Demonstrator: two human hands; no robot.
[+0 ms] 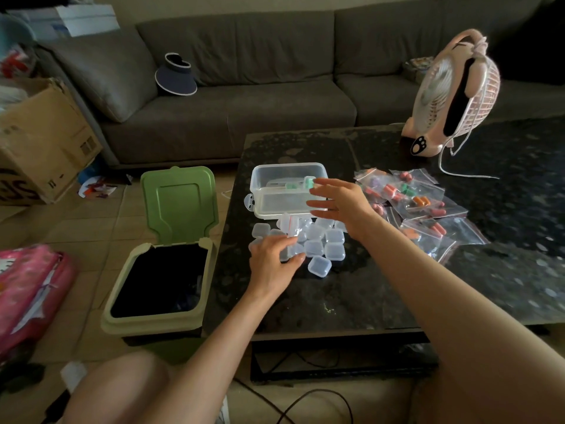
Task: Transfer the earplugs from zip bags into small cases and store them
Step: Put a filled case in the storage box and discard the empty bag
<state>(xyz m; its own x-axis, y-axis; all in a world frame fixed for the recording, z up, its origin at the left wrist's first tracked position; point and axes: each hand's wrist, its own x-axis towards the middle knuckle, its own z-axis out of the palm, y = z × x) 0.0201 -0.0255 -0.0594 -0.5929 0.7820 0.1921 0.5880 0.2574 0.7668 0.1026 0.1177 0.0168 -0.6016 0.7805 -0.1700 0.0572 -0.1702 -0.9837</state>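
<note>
Several small clear plastic cases [318, 243] lie clustered on the dark table [351, 295]. My left hand [273, 258] rests on the cluster's left side, its fingers curled around one small case. My right hand [339, 203] hovers above the cluster with fingers spread and nothing in it, just in front of a clear storage box [269, 179]. That box holds cases with green earplugs inside. Several zip bags [422, 203] with orange, red, green and purple earplugs lie spread to the right of my right hand.
A pink desk fan [452, 96] with a white cord stands at the table's far right. An open green-lidded bin [165, 264] sits on the floor against the table's left edge. A grey sofa [244, 102] runs behind, and a cardboard box [39, 142] at left.
</note>
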